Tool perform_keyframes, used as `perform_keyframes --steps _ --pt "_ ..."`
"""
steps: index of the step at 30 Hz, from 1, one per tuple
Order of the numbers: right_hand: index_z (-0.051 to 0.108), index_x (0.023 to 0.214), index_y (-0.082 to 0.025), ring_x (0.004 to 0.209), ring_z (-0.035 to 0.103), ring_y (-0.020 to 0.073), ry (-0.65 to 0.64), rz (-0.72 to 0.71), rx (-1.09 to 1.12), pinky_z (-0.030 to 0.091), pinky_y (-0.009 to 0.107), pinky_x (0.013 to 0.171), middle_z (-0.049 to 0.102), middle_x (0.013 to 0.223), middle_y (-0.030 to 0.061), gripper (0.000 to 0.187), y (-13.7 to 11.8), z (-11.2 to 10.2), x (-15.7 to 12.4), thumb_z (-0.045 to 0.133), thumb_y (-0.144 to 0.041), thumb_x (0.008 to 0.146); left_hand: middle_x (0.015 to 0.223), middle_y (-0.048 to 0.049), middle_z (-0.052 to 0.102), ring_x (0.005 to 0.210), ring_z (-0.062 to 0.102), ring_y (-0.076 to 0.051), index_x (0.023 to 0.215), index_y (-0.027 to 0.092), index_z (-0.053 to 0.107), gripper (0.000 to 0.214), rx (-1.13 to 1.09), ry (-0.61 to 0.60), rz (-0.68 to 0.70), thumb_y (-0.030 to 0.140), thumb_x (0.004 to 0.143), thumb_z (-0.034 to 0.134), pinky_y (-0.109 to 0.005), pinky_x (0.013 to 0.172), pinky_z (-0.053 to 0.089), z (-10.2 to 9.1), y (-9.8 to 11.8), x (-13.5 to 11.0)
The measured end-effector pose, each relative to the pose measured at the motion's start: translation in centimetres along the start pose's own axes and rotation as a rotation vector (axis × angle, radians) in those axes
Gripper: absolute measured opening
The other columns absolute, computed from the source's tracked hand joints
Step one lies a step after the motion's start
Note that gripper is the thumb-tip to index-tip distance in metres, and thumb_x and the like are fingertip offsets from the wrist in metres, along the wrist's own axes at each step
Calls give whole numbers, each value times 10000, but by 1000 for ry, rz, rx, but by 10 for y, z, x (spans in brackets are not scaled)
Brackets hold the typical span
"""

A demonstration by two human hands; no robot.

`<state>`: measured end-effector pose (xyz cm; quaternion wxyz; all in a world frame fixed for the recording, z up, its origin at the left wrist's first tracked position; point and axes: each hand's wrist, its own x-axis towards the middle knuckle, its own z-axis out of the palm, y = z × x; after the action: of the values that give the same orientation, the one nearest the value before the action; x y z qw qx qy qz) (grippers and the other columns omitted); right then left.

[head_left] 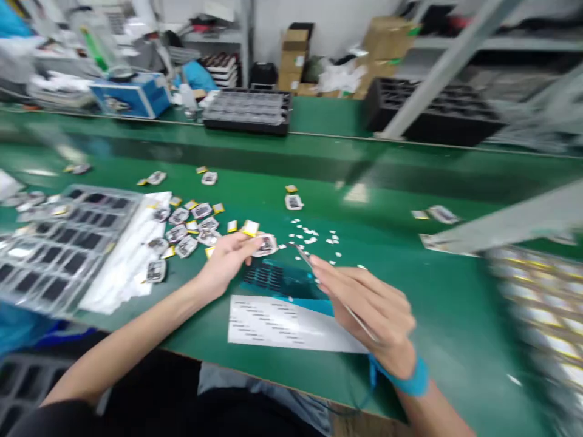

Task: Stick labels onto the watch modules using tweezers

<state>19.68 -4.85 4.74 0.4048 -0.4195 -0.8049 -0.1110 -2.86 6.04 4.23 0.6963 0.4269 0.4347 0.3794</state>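
Note:
My left hand [230, 255] grips a small round-cornered circuit board [266, 244] with a yellow-edged silver piece [250, 228] beside it, which looks like a small battery. In my right hand [368, 297] are metal tweezers [304, 255], their tips pointing left toward the board but apart from it. Small white bits [310, 232] lie scattered beyond the tips. Below the hands are a blue-tinted film sheet [300, 282] with dark strips and a white sheet [273, 321] printed with short dark bars. A blue wrist band [412, 379] circles my right wrist.
Several similar boards [186, 246] cluster left of my left hand, next to white bags [132, 261] and a clear compartment tray [68, 243]. At right stand a slanted metal post [514, 218] and a blurred tray of parts [546, 303]. Black trays [248, 124] sit on the raised back ledge.

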Motion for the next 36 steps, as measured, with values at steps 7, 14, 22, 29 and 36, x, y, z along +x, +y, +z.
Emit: perform_keyframes --steps 7,14,22,29,36 --pt "412 1634 -234 1088 772 194 -206 -79 0 649 339 972 741 1347 47 794 -2 1 -6 638 47 926 675 4 687 630 697 -128 789 141 655 370 -98 28 -26 383 699 921 -277 681 597 0 -11 2" --pt "315 1677 -197 1137 757 200 -282 -134 -84 614 330 985 771 1290 11 727 2 7 -15 518 -4 1005 663 22 687 625 752 -136 707 172 553 414 -148 -42 -93 372 698 915 -279 718 646 5 -12 -6" --pt "382 1651 -214 1065 764 214 -274 -131 -49 593 348 932 783 1268 6 765 2 6 -9 608 16 957 578 25 677 557 741 -101 668 164 566 236 -142 -51 -129 131 829 735 -171 590 597 10 -5 -7" --pt "429 1633 -245 1066 758 195 -268 -109 32 614 341 951 787 1265 -11 676 6 10 -17 581 -52 1003 578 7 706 540 739 -112 665 168 559 246 -123 -74 -118 149 799 764 -177 549 603 9 -9 -8" --pt "558 1550 -305 1090 746 202 -239 -30 198 663 345 815 776 1289 2 477 17 15 -28 439 -230 1094 583 17 693 566 747 -125 706 161 590 334 -86 -142 -104 266 678 905 -187 563 615 6 -16 -8"
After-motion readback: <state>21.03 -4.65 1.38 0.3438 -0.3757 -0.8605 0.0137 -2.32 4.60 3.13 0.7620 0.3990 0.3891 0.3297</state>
